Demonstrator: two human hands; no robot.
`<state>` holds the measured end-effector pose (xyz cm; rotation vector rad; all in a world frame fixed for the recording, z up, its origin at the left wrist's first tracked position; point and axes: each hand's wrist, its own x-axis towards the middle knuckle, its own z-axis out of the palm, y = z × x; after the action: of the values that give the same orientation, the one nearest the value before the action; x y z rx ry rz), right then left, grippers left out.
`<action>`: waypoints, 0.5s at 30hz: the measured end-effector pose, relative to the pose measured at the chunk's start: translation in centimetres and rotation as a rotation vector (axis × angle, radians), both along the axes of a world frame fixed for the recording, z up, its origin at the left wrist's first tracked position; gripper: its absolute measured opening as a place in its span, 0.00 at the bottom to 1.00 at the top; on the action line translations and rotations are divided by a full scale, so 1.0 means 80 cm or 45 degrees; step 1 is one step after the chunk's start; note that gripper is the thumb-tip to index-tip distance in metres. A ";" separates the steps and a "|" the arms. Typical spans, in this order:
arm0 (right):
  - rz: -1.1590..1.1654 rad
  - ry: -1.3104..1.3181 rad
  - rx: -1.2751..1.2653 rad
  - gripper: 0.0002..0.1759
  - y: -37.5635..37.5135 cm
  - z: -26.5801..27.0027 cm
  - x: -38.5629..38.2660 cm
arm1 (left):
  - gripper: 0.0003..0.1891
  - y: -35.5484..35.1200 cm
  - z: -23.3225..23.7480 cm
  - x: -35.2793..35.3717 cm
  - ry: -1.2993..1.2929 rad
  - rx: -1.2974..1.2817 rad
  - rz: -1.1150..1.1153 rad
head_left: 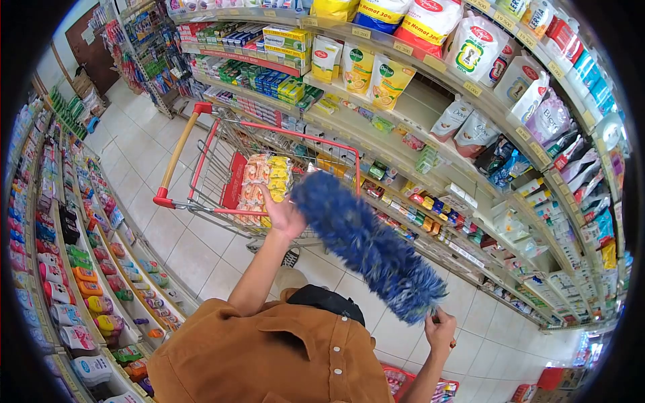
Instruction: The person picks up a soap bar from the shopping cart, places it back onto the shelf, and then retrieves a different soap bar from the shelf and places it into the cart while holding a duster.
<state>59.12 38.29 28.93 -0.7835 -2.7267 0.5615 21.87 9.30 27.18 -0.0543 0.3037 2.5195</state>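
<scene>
Fluffy blue duster (369, 245) slants from far left to near right between the wearer's 2 hands, in front of the grey metal shelves (453, 75); the right hand (440, 329) has its fingers closed at the near right end, probably on a handle that is mostly hidden. The left hand (285, 216) is open, palm up and fingers spread, beside the far left end; whether it touches the fibres I cannot tell.

Behind that left hand, small pink and yellow packs (279, 174) lie in a wire shopping cart with red rails (289, 133); farther off, 2 orange-and-white pouches (391, 79) stand upright on a shelf.

Such a long, soft head is best steered from the gripped end, with a firm but relaxed wrist; light pressure would suit the fibres, and slow turns near upright pouches would lower the risk of tipping them.
</scene>
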 end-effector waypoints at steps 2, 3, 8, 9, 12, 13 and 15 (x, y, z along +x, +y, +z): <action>0.025 0.049 -0.005 0.11 0.004 -0.009 0.003 | 0.65 -0.002 0.004 0.005 0.043 -0.057 -0.035; 0.036 0.072 -0.008 0.11 0.005 -0.011 0.005 | 0.57 -0.006 -0.005 0.005 0.026 -0.055 -0.026; -0.215 0.039 0.068 0.10 -0.009 -0.024 -0.005 | 0.25 0.011 -0.014 -0.005 0.062 -0.432 0.158; -0.226 0.061 0.047 0.10 -0.007 -0.034 -0.002 | 0.23 0.016 -0.018 -0.004 0.058 -0.508 0.175; -0.161 0.030 -0.124 0.10 -0.006 -0.061 0.009 | 0.18 0.021 -0.038 -0.007 0.054 -0.686 0.230; -0.144 0.025 -0.142 0.12 -0.015 -0.052 0.004 | 0.18 0.025 -0.041 -0.006 0.019 -0.751 0.248; -0.125 0.019 -0.186 0.12 -0.023 -0.054 0.002 | 0.16 0.028 -0.047 -0.002 -0.013 -0.959 0.170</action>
<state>59.29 36.41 24.60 -0.9388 -2.6393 0.7483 21.73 11.56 23.42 -0.3906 1.2571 2.3856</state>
